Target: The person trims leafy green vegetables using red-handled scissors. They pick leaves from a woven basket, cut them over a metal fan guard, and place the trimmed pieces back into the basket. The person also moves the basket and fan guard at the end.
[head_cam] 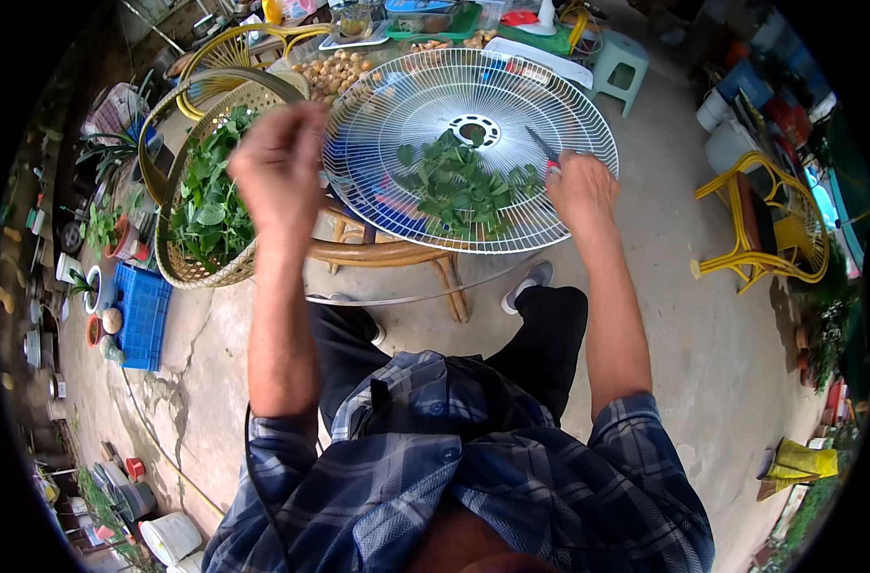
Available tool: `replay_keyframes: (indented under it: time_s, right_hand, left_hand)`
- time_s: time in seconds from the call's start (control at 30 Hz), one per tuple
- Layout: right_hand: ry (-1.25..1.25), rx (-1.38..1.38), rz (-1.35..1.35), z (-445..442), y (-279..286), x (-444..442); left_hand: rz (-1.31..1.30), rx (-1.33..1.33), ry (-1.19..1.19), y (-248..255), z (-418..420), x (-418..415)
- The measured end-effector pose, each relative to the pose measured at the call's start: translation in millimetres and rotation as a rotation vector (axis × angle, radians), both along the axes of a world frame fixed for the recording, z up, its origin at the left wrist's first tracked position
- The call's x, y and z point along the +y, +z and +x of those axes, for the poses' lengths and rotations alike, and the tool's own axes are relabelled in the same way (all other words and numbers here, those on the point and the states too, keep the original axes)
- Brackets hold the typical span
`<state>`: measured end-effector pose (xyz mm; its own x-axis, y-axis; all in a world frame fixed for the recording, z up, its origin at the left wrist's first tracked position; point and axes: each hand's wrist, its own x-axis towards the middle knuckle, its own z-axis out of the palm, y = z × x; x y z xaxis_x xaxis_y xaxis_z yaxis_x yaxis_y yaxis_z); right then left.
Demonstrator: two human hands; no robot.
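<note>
My right hand (582,188) grips a pointed cutting tool (542,145) with a dark blade and red handle; whether it is scissors or a knife I cannot tell. It is over the right part of a round white wire fan grille (377,79). Cut green leafy sprigs (460,183) lie in a loose pile on the grille, left of that hand. My left hand (281,168), blurred and with curled fingers, is raised beside a woven bamboo basket (212,276) with a tall handle. Leafy green stems (209,204) fill the basket. Anything inside the left fingers is hidden.
Beneath the grille stands a round rattan-framed table (384,252). Small round tan items (332,74) and containers sit behind it. A pale green stool (621,64) and a yellow chair (771,222) are to the right. A blue crate (142,315) is on the concrete floor at left.
</note>
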<state>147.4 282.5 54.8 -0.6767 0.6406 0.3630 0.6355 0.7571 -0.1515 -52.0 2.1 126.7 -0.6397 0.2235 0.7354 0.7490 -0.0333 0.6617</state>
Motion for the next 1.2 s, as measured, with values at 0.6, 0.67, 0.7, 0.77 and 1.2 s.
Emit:
replay_keyframes:
  time_s: [0.6,0.67,0.7,0.77,1.2]
  right_hand:
    - [0.387,-0.073,-0.178,-44.5,-5.4,-57.1]
    - [0.396,0.152,-0.335,-35.8,-2.2,-50.0]
    - [0.4,0.267,-0.411,-32.1,2.9,-46.9]
    - [0.399,0.438,-0.912,-26.8,11.9,-43.2]
    - [0.571,0.696,-1.763,-12.5,15.8,-54.5]
  left_hand:
    - [-0.636,0.038,-0.064,-82.2,56.0,41.3]
    - [-0.559,-0.02,-0.101,-87.2,59.5,42.6]
    - [-0.518,-0.047,-0.12,-88.5,60.5,43.9]
    - [-0.429,-0.101,-0.151,-90.5,61.6,44.9]
    - [-0.001,-0.751,-0.683,-73.1,67.1,53.5]
